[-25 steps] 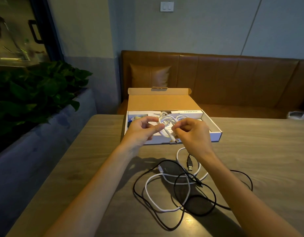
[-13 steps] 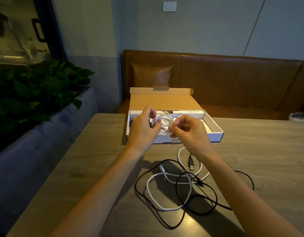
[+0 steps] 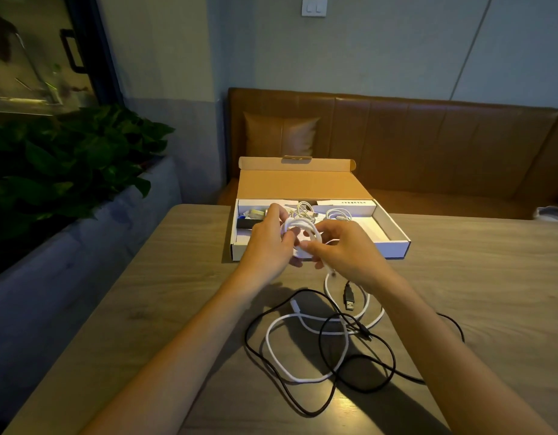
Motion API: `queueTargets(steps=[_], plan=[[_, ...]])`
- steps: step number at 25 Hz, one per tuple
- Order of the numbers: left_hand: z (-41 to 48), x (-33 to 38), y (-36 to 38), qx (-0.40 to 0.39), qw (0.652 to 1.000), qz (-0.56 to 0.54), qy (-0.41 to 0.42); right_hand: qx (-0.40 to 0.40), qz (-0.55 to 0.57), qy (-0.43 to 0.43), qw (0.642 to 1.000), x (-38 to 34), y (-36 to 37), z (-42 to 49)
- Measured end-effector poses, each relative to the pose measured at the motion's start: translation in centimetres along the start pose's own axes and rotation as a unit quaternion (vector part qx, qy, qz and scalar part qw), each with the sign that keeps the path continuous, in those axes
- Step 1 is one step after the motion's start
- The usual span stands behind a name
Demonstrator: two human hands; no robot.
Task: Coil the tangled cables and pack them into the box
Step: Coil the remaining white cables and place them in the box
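Table [image 3: 491,277] carries the open cardboard box [image 3: 393,227] at its far edge. A black cable [image 3: 246,337] and a white cable [image 3: 268,340] lie tangled nearer you. Your left hand [image 3: 268,243] and right hand [image 3: 346,249] both pinch a small white coil [image 3: 302,229] above the box's front wall. Pinch the loops flat, tuck the loose end, then lower it inside. The coil looks thin and probably springy.

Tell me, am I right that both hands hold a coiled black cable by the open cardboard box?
Not quite. The head view shows the coiled cable in the left hand and right hand is white, not black, by the open cardboard box.
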State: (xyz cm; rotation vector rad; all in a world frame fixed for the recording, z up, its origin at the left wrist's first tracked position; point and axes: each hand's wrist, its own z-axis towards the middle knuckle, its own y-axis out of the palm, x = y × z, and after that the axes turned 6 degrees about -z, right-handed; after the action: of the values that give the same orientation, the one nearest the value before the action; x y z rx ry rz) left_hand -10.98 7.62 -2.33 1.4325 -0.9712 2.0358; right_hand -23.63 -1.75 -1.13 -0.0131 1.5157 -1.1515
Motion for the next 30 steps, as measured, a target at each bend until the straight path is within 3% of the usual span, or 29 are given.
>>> queueTargets(steps=[3,5,9,15,24,27,30], plan=[[0.3,0.4,-1.5,-0.106,0.983,-0.134,-0.074,0.056,0.054,0.011,0.997,1.3,-0.4,0.6],[0.3,0.4,-1.9,-0.142,0.975,-0.152,-0.084,0.094,0.081,0.03,0.992,2.2,-0.7,1.1],[2.7,0.3,0.5,-0.096,0.993,-0.05,-0.038,0.142,0.079,0.048,0.986,3.9,-1.5,3.1],[9.8,1.4,6.7,-0.127,0.983,-0.084,-0.102,0.155,0.023,0.1,0.982,8.6,-5.8,8.0],[15.9,-2.0,14.3,-0.075,0.977,-0.078,-0.183,0.158,-0.177,0.179,0.955,14.7,-7.1,13.5],[16.6,-2.8,16.0,-0.069,0.987,0.002,-0.145,0.148,-0.23,0.188,0.943,15.7,-7.0,14.0],[17.3,-3.2,16.8,-0.059,0.983,0.16,-0.066,0.109,-0.288,0.188,0.933,15.8,-6.8,13.8]])
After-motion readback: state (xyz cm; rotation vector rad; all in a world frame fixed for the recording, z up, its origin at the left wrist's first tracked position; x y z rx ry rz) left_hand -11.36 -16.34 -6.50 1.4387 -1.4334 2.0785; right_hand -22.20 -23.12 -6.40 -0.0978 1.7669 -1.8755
